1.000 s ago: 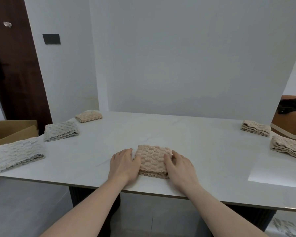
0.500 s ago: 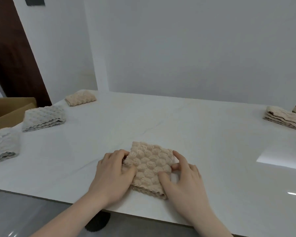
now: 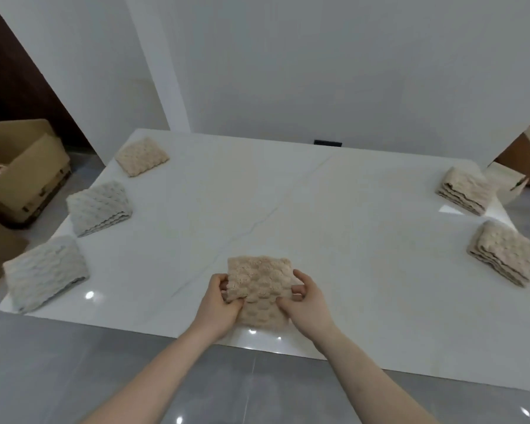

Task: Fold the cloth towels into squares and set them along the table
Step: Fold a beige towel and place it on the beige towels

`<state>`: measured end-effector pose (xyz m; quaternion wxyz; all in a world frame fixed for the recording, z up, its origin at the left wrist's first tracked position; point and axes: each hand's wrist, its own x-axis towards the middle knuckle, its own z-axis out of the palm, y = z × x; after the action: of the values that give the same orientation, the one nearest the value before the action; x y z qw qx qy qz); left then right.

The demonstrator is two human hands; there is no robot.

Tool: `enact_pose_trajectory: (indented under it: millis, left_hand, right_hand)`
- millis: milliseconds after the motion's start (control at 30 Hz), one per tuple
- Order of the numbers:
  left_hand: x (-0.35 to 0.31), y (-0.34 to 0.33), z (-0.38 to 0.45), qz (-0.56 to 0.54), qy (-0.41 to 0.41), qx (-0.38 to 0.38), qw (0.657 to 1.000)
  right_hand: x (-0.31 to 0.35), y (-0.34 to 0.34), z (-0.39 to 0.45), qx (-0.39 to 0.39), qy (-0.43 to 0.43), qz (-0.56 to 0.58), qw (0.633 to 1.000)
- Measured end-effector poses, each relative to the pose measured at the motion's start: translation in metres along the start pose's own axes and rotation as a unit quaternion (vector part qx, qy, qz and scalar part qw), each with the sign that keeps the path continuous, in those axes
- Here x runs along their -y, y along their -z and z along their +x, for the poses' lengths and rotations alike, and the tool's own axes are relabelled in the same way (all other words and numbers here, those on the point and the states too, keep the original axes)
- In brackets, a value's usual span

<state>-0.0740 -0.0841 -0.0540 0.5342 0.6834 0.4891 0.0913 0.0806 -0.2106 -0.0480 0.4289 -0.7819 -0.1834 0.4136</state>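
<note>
Well, the white marble-look table [image 3: 334,209] spreads out ahead of both hands and off to either side of them, its near edge just under the wrists. Past the left hand, beyond the table's left edge, an open cardboard box [image 3: 25,175] stands on the grey floor.

Along the table's left side, well away from the left hand, three folded towels lie in a row: a pale grey towel [image 3: 45,272] nearest, a second grey towel [image 3: 98,208] further back, and a small beige towel [image 3: 142,156] at the far corner. Off to the right of the right hand sit two more, a tan towel [image 3: 508,254] closer in and a cream towel [image 3: 464,191] behind it, each a layered stack with the folds showing at the edge.

Between the two hands is the folded beige towel [image 3: 259,289], a bumpy square near the front edge of the table; I can't tell whether it is lifted or lying flat. The left hand [image 3: 218,307] pinches its left edge, thumb on top and fingers curled underneath. The right hand [image 3: 306,304] clasps the right edge the same way, thumb pressed onto the top face.
</note>
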Motion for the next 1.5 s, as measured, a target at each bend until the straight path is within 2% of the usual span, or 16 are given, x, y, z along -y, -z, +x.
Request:
enact_pose_trajectory:
  millis: [200, 400, 600, 867, 1067, 1267, 1500]
  left_hand:
    - [-0.067, 0.022, -0.085, -0.047, 0.047, 0.024, 0.997]
    - [-0.113, 0.013, -0.119, -0.087, 0.048, 0.064, 0.993]
    - [-0.154, -0.033, -0.129, -0.123, 0.045, 0.054, 0.99]
    - [-0.181, -0.135, -0.166, -0.131, 0.067, 0.014, 0.989]
    - [-0.195, -0.188, -0.175, -0.108, 0.068, 0.002, 0.992]
    - [-0.198, -0.22, -0.156, -0.062, 0.06, 0.041, 0.995]
    - [-0.209, -0.272, -0.157, -0.064, 0.059, 0.1, 0.991]
  right_hand:
    - [0.067, 0.049, -0.098, 0.018, -0.022, -0.011, 1.0]
    - [0.081, 0.091, -0.14, -0.009, -0.029, 0.04, 0.999]
    - [0.066, 0.152, -0.144, -0.013, -0.014, 0.054, 0.998]
    - [0.041, 0.259, -0.133, 0.039, 0.008, -0.002, 0.999]
    - [0.022, 0.307, -0.123, 0.06, 0.002, -0.026, 0.998]
    - [0.007, 0.337, -0.112, 0.045, -0.01, -0.052, 0.998]
    - [-0.02, 0.386, -0.103, 0.024, -0.039, -0.074, 0.996]
